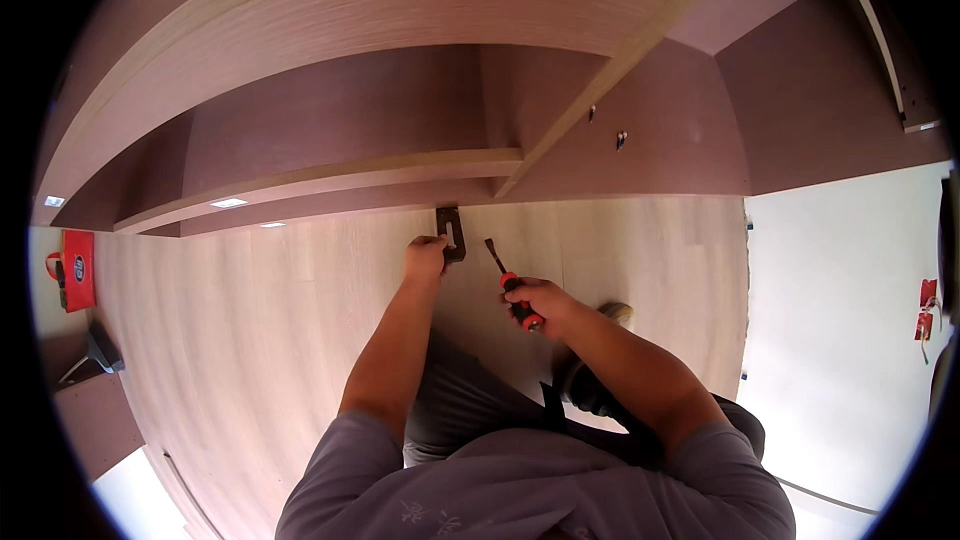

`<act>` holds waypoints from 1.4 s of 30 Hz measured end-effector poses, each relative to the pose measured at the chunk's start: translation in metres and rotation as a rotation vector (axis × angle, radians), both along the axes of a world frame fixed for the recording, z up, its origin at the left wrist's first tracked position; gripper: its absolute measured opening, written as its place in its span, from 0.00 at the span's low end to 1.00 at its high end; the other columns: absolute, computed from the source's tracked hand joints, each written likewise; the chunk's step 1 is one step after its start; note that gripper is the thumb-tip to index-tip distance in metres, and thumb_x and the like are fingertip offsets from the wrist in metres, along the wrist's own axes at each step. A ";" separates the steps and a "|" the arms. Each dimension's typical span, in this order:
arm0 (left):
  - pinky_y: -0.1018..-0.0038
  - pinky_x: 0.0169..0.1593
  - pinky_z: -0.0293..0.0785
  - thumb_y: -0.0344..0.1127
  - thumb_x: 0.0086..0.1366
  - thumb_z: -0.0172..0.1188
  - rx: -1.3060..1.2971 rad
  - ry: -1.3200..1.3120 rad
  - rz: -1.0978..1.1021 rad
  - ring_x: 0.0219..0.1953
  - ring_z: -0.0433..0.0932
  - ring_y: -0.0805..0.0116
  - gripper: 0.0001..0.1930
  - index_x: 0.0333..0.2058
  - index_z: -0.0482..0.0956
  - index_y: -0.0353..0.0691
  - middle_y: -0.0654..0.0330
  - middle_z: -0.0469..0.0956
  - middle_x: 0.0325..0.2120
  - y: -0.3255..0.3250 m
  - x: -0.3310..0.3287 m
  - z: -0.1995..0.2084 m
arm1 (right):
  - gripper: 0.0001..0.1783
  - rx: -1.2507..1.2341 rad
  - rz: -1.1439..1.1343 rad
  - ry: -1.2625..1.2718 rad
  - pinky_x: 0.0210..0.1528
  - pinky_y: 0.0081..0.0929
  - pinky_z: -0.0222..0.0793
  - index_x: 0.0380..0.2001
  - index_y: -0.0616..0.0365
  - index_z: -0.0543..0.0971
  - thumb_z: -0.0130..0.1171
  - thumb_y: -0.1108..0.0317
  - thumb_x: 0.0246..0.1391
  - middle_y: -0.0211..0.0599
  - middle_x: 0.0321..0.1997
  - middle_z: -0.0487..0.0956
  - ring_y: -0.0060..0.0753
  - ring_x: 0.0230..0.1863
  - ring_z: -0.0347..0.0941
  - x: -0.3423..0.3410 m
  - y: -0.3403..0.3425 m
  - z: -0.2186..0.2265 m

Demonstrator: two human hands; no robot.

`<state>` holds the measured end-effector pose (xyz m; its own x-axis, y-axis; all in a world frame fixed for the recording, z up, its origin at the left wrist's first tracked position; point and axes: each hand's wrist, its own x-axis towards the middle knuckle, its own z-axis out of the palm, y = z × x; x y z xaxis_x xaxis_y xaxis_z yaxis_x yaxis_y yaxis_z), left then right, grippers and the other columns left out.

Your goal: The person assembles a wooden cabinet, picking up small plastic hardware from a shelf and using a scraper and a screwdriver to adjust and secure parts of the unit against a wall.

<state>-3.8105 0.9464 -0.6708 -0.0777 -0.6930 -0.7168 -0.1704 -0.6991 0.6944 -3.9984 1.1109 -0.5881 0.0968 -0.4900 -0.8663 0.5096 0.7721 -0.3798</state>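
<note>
My left hand (426, 257) grips the near part of a dark, flat, oblong piece (458, 252) with a long slot through it. The far end of that piece meets the lower edge of the wooden cabinet (375, 172); whether it reaches underneath is hidden. To its right, my right hand (541, 304) is closed around the red and black handle of a flat-blade screwdriver (508, 281). The blade points away from me and up to the left, apart from the slotted piece. Both hands are low over the wood-look floor (270, 310).
Wooden shelves and an upright divider (570, 125) arch over the space ahead. A red bag (79, 270) and a black wedge-shaped item (100, 349) sit at the left. Small red items (926, 308) lie on the white surface at right. My shoe (617, 313) is beside my right forearm.
</note>
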 end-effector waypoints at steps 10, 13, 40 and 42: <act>0.65 0.29 0.74 0.32 0.64 0.66 -0.051 -0.195 -0.040 0.28 0.80 0.63 0.08 0.36 0.81 0.32 0.51 0.84 0.30 0.015 0.012 -0.054 | 0.23 0.127 -0.145 -0.036 0.31 0.33 0.76 0.61 0.52 0.69 0.56 0.67 0.64 0.36 0.45 0.79 0.32 0.35 0.75 -0.017 -0.041 0.015; 0.63 0.36 0.76 0.31 0.63 0.67 -0.129 -0.277 -0.054 0.32 0.82 0.60 0.09 0.37 0.82 0.32 0.51 0.84 0.31 0.025 0.010 -0.068 | 0.20 0.158 -0.141 -0.017 0.29 0.30 0.74 0.59 0.48 0.72 0.57 0.65 0.65 0.37 0.45 0.80 0.30 0.32 0.73 -0.013 -0.045 0.008; 0.69 0.22 0.67 0.37 0.65 0.66 0.060 -0.007 -0.003 0.19 0.73 0.68 0.11 0.35 0.81 0.32 0.55 0.81 0.25 -0.019 -0.007 0.008 | 0.17 0.176 -0.338 -0.122 0.27 0.26 0.74 0.57 0.56 0.70 0.53 0.64 0.68 0.39 0.42 0.78 0.32 0.32 0.74 -0.012 -0.025 0.007; 0.68 0.27 0.73 0.36 0.65 0.66 -0.031 -0.161 -0.125 0.24 0.79 0.66 0.12 0.36 0.81 0.30 0.54 0.83 0.26 -0.009 0.004 -0.017 | 0.17 0.177 -0.347 -0.140 0.27 0.26 0.74 0.57 0.56 0.71 0.53 0.64 0.68 0.38 0.43 0.78 0.32 0.32 0.73 -0.020 -0.012 -0.001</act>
<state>-3.8064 0.9379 -0.6881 -0.0504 -0.7071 -0.7053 -0.3650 -0.6443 0.6720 -4.0184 1.0987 -0.5888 0.0746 -0.3589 -0.9304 0.7886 0.5923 -0.1653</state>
